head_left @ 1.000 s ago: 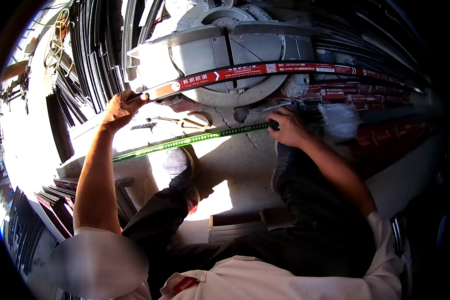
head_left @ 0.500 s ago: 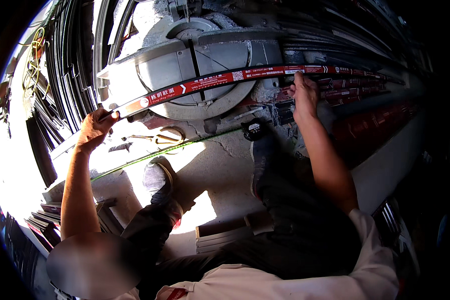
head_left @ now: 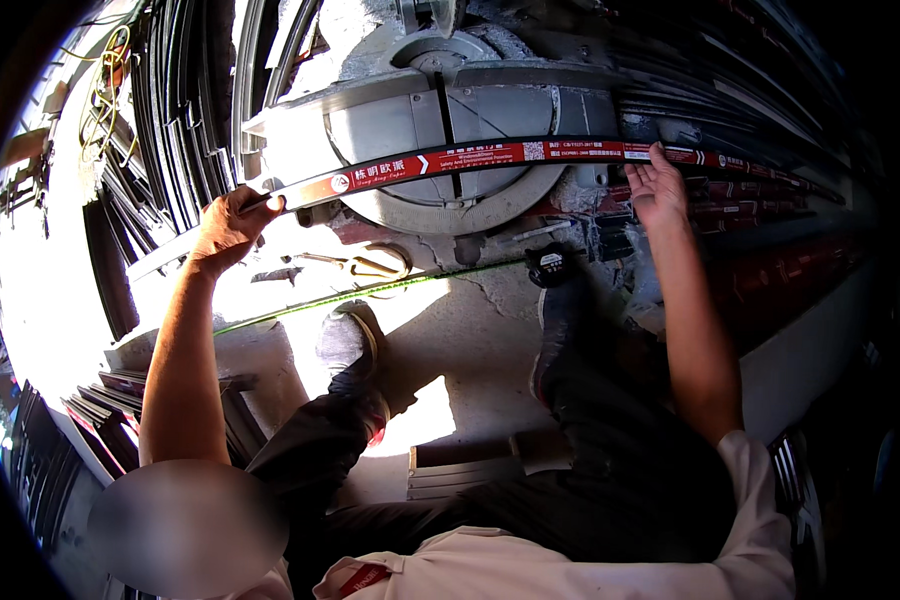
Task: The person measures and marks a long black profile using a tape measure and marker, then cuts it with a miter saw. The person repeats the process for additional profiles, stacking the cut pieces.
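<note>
A long, narrow profile bar (head_left: 475,157) with a red printed film lies across the round table of a mitre saw (head_left: 390,130). My left hand (head_left: 232,228) is closed round the bar near its left part, thumb on top. To the right of the saw, my right hand (head_left: 658,190) has its fingers apart, with the fingertips at the near edge of the bar. The bar runs on to the right past this hand into shadow. On the floor before the saw lie pliers-like tools with yellowish handles (head_left: 355,266) and a black tape measure (head_left: 552,264), its green blade (head_left: 370,291) drawn out leftward.
Dark profiles (head_left: 175,120) stand bundled at the left, and more red-filmed bars (head_left: 735,210) lie at the right. Short profile pieces (head_left: 460,472) lie between my legs, others (head_left: 120,410) at the lower left. A yellow cable (head_left: 105,95) hangs at the far left.
The whole view has shifted, so the saw, bar and hands appear farther right. The fingers of my right hand have spread from a more curled shape. My left hand keeps its hold.
</note>
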The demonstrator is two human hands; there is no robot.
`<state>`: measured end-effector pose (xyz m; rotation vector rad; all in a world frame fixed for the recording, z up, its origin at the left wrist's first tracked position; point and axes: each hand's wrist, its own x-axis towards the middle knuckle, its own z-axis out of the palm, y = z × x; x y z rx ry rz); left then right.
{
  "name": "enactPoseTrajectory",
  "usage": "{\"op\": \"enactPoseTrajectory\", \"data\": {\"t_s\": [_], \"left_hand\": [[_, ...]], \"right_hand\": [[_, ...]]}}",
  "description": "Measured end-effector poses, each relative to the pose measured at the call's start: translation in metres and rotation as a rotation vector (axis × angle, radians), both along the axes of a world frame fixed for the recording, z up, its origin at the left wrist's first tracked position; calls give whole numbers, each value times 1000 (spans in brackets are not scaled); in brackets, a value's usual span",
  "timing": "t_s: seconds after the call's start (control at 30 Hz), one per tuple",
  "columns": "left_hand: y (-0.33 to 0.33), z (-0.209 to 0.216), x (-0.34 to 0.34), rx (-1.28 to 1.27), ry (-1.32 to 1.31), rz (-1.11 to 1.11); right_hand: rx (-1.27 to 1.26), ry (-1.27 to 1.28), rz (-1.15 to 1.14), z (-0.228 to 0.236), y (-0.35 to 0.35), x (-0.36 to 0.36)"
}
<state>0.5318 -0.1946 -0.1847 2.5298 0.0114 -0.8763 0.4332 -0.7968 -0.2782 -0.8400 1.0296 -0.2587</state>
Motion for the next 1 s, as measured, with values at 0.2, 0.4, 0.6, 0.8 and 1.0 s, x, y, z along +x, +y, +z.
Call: {"op": "enactPoseTrajectory", "data": {"t_s": [0.2, 0.4, 0.6, 0.8, 1.0], "left_hand": [[-11, -6, 17, 44, -137, -96], [-16, -9, 31, 89, -204, -134], [-27, -6, 38, 203, -241, -132], [-30, -8, 50, 250, -263, -148], [-34, -11, 56, 159, -273, -27]], "right_hand": [[-8, 10, -23, -5, -20, 14], [-18, 30, -40, 3, -28, 28], [-62, 10, -20, 10, -36, 43], [-67, -1, -11, 7, -48, 59], [-67, 23, -24, 5, -53, 66]]}}
